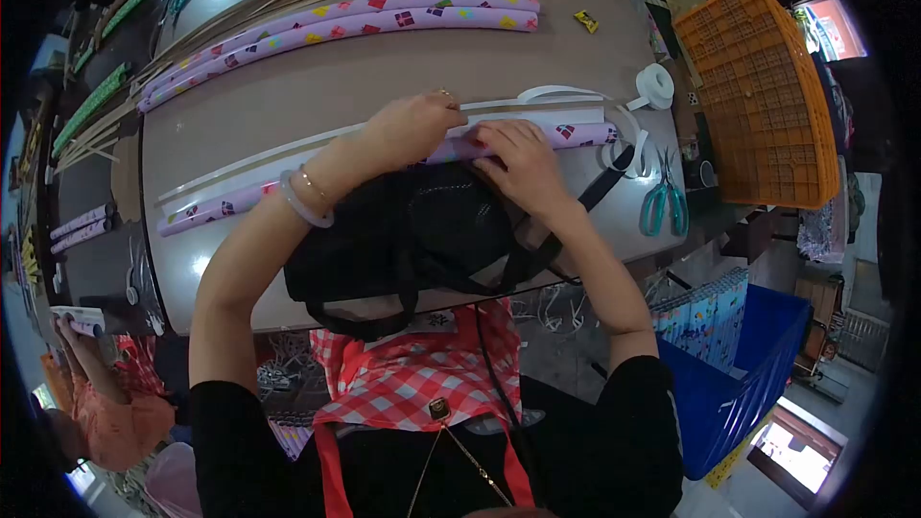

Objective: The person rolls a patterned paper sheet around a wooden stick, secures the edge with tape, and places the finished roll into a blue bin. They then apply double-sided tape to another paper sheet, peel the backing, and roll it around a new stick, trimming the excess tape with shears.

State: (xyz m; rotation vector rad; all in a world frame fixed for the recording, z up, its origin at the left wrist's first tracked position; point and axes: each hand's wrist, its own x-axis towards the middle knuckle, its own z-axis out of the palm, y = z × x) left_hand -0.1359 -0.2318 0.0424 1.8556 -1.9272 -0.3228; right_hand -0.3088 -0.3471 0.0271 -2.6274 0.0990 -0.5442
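Pink patterned paper-wrapped tube (pixel 576 133) lies along the grey table's (pixel 384 67) near edge; left hand (pixel 414 125) and right hand (pixel 520 168) clasp it, fingers curled.

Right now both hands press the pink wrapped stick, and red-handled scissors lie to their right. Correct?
Not quite: the head view shows teal handles on the scissors, not red. The left hand and right hand do press the pink wrapped stick.

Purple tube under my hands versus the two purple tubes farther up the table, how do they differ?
The near tube has the left hand and right hand on it; the far tubes lie untouched. The near tube is single; the far tubes lie side by side. All share purple wrap with coloured squares.
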